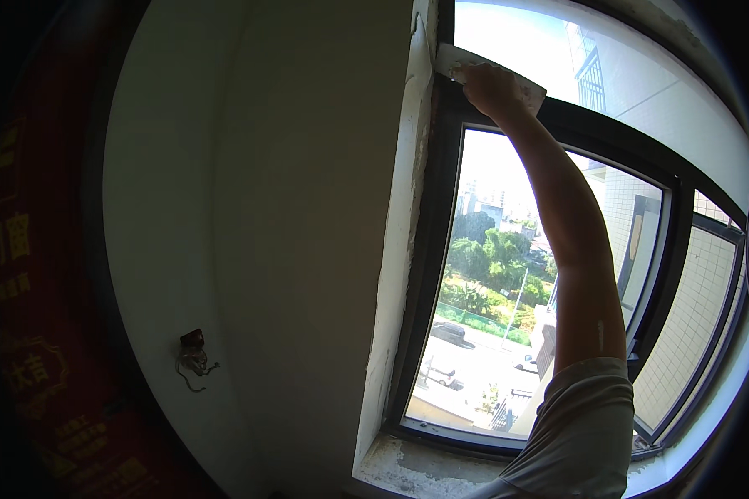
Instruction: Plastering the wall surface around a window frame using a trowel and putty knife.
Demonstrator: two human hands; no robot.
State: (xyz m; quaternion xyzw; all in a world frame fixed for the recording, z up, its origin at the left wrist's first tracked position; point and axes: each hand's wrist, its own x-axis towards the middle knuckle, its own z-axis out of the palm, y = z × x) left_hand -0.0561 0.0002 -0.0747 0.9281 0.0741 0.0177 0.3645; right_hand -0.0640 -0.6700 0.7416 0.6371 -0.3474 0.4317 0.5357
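My right hand (489, 88) is raised high, its fingers closed around a plastering trowel (532, 95). The flat, pale blade reaches out on both sides of the hand. Its left end is at the top of the plastered window reveal (408, 158), by the dark window frame (443, 191); whether it touches the plaster I cannot tell. The trowel's handle is hidden behind my fingers. My bare right forearm crosses in front of the glass, with a short sleeve at the lower edge. No left hand shows.
Left of the reveal runs a shaded wall (308, 233). Loose wires hang from a wall box (193, 339) there. A red sheet with yellow print (50, 333) stands at the far left. The rough sill (416, 461) lies below the window; trees and a street show outside.
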